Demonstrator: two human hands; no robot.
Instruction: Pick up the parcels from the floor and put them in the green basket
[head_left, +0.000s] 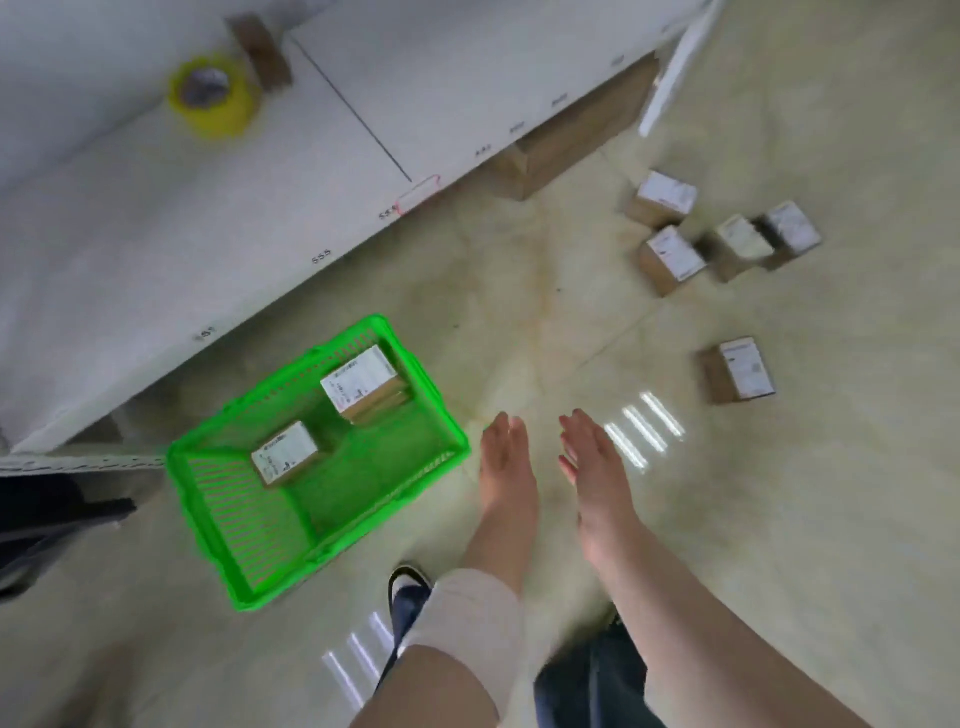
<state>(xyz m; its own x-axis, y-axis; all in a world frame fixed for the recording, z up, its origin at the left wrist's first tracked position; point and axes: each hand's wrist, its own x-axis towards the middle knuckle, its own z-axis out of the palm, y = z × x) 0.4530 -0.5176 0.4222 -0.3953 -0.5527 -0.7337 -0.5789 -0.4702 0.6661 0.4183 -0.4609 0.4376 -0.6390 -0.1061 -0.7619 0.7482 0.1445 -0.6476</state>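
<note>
Floor: pale glossy tiles (519, 291), bare between the basket and the loose parcels, with light streaks reflected near the hands.
Basket: green basket (249, 545) stands on the floor just beside the shelf edge, open top, its near corner toward the person's shoe (408, 582).
In basket: two parcels, one (284, 453) near the middle, one (363, 383) at the far end, apart from each other.
On floor: five parcels well to the right of the basket; a cluster of four (667, 200) (672, 257) (740, 247) (789, 231) near the shelf's end, the last two touching; a lone parcel (740, 370) nearer the hands.
Shelf: white shelf (182, 218) runs diagonally along the left, carrying a yellow tape roll (213, 98); a large carton (571, 140) sits under its far end.
Left hand: left hand (501, 449) reaches forward, just right of the basket's rim, fingers straight and together, palm inward, holding nothing; a pale wrap (470, 618) covers the forearm.
Right hand: right hand (592, 452) alongside it, apart, flat and spread wide, empty.
Room: open floor lies ahead of both hands toward the lone parcel.
</note>
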